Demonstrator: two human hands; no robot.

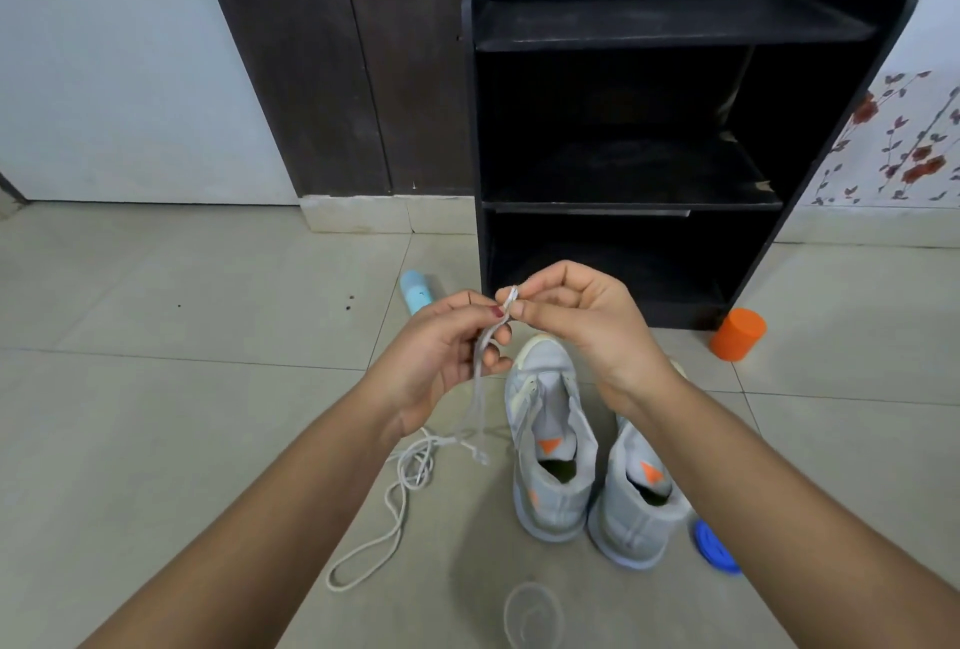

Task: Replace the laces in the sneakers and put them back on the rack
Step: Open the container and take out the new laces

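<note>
Head view looks down at two bare forearms raised over a tiled floor (156, 388). The left hand (441, 352) and right hand (582, 326) meet fingertip to fingertip, each pinching the top end of a pale lace (480, 378) between curled thumb and fingers. The lace hangs down, blurred, towards white loops (402, 485) of cord lying on the floor. Just right of these stand two grey sneakers (550, 446) side by side, toes pointing at the black rack (649, 25). An orange cup (737, 334) lies by the rack's right foot.
</note>
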